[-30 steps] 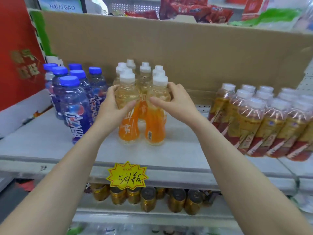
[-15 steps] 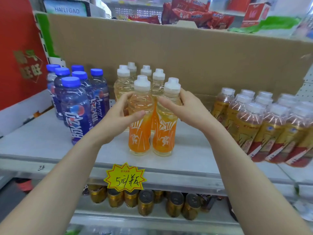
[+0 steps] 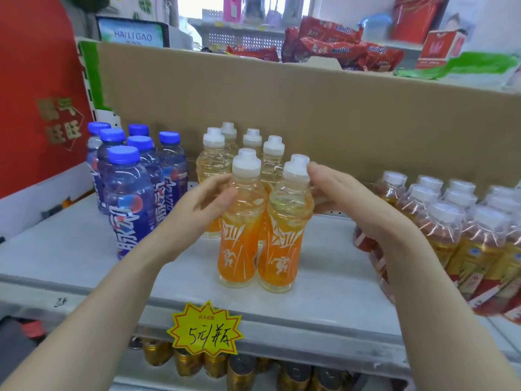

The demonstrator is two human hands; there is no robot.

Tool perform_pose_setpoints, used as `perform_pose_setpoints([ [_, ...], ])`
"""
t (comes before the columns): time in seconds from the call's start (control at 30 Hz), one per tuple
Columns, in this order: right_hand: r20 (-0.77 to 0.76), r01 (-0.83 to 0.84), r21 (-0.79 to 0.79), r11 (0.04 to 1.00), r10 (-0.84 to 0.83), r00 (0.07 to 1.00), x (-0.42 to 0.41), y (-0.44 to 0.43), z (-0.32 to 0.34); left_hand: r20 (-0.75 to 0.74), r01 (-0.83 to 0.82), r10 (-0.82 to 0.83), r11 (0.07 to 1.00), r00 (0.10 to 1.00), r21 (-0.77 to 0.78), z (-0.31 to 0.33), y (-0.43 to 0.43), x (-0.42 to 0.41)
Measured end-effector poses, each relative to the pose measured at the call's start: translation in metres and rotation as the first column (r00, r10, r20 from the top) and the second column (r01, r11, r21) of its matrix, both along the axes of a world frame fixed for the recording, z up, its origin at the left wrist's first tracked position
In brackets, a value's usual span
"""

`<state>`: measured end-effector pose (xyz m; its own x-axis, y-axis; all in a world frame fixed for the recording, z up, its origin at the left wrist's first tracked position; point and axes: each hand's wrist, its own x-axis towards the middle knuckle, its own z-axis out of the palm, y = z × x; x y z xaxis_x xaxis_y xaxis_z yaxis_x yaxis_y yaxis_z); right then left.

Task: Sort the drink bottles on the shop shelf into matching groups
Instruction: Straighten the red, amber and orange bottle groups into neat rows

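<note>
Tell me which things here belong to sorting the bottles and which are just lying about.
Job: orange bottles, blue-capped bottles, red-and-gold bottles, shelf.
Just there: yellow price tag, gold cans, red snack packets, cardboard sheet.

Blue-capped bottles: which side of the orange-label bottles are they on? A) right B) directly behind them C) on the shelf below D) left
D: the blue-capped bottles stand at the left end of the shelf, left of the orange-label bottles; the red-and-gold-label bottles fill the right.
</note>
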<state>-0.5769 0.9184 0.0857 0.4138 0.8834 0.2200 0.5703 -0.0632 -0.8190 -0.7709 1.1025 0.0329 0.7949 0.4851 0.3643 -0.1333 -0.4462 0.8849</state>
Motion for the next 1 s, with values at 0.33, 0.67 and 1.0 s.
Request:
perform_pose_setpoints([
  [0.33,0.251,0.141,-0.045,0.989,-0.126,0.96,0.036,0.087,0.025,-0.127,-0.437,0.481,0.859,0.867,0.268,0.055,0.065,0.054],
  [0.67,0.294,0.162,-0.014,0.987,-0.151,0.944,0.05,0.048,0.032,-0.152,-0.152,0.172,0.979,0.973,0.135,0.061,0.059,0.048],
  [1.0,0.212,0.082,-0.085,0.993,-0.063,0.975,0.054,0.043,0.055,-0.151,0.037,-0.034,0.999,0.988,0.016,0.067,0.055,0.053],
])
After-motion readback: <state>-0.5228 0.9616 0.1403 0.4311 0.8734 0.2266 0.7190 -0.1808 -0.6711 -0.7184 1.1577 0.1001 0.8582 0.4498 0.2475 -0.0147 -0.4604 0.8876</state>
